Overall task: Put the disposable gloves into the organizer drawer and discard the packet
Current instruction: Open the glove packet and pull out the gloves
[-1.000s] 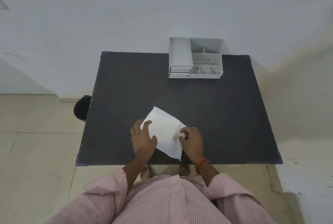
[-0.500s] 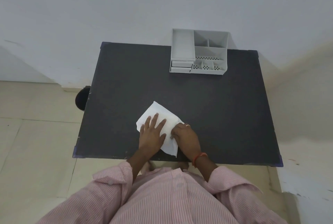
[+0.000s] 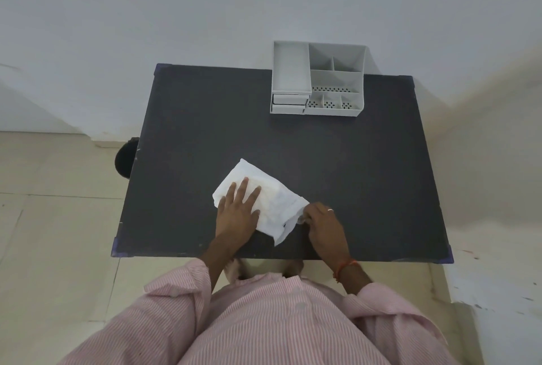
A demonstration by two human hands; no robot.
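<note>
A white packet of disposable gloves (image 3: 272, 203) lies on the black table (image 3: 352, 174) near its front edge. My left hand (image 3: 239, 212) rests flat on the packet's left part, fingers spread. My right hand (image 3: 322, 222) pinches something thin and translucent at the packet's right end; I cannot tell whether it is a glove or the packet's flap. A grey desk organizer (image 3: 318, 78) stands at the table's far edge, with two small shut drawers (image 3: 289, 103) at its lower left.
A dark round bin (image 3: 126, 160) stands on the floor beside the table's left edge. The wall runs right behind the organizer. Tiled floor lies to the left, and a person's pink striped shirt fills the bottom of the view.
My left hand slid up onto the packet and flattened it. My right hand moved right, away from the packet's end, drawing its edge out. The head view shifted slightly.
</note>
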